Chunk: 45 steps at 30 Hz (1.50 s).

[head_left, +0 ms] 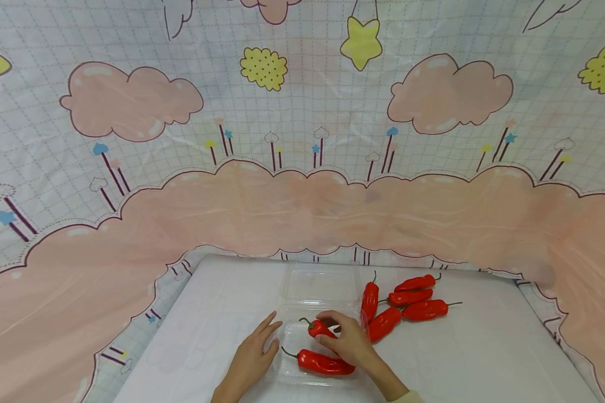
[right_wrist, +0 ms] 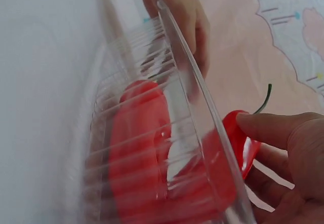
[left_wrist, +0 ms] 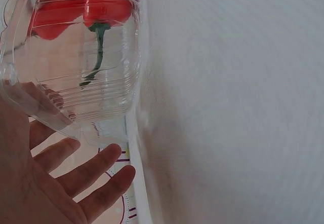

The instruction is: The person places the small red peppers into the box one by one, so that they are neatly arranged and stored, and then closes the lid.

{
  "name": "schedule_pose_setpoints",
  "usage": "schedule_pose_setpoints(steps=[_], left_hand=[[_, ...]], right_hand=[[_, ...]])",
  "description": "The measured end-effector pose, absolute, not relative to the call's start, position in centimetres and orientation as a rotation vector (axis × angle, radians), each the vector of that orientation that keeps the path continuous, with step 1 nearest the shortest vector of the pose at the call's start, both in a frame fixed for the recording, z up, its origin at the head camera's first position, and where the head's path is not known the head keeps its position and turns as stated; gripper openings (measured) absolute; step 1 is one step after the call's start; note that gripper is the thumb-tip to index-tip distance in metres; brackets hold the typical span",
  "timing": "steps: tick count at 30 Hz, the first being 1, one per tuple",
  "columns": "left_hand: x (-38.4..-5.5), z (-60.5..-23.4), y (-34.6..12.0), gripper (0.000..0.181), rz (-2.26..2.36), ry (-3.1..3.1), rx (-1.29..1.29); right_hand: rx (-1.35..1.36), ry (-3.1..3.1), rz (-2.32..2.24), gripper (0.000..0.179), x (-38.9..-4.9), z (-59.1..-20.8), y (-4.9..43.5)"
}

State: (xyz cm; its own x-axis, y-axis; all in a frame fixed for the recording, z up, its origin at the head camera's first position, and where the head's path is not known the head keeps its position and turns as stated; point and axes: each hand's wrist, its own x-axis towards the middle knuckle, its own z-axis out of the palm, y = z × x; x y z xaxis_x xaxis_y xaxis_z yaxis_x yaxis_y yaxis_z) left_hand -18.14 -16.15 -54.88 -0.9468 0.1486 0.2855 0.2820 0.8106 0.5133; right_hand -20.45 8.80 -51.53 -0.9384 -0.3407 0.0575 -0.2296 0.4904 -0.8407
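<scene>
A clear plastic clamshell box (head_left: 288, 372) lies on the white table with its lid (head_left: 322, 285) folded back. Inside it, along the near side, one red pepper (head_left: 325, 362) has its green stem pointing left. My right hand (head_left: 352, 338) pinches a second red pepper (right_wrist: 234, 127) between thumb and fingers, over the box. At the box's left edge is my left hand (head_left: 254, 352), fingers extended and holding nothing; in the left wrist view its fingers (left_wrist: 91, 171) spread beside the ribbed plastic wall.
Several more red peppers (head_left: 426, 309) lie loosely grouped right of the box, one (head_left: 370, 301) close against its right side. A cloud-patterned cloth (head_left: 333, 212) rises behind the white tabletop (head_left: 484, 358) and borders its sides.
</scene>
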Motion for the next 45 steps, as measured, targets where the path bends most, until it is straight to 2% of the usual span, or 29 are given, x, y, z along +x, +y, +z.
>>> schedule_pose_setpoints(steps=[12,20,35,45], left_hand=[[-18.2,-54.9,-16.3,0.04,-0.844,-2.765,-0.346],[-18.1,-55.0,-16.3,0.04,-0.835,-2.75,-0.356],[-18.2,-54.6,-16.2,0.041,-0.856,-2.786,-0.344],[-18.2,-54.8,-16.2,0.041,-0.853,-2.801,-0.333]], right_hand=[[-0.457,2.565,-1.45,0.037,-20.6,-52.2,7.5],[-0.419,2.515,-1.42,0.04,-20.4,-52.4,7.2],[-0.49,2.558,-1.224,0.029,-20.6,-52.8,6.7],[-0.526,2.607,-1.176,0.033,-20.6,-52.4,6.9]])
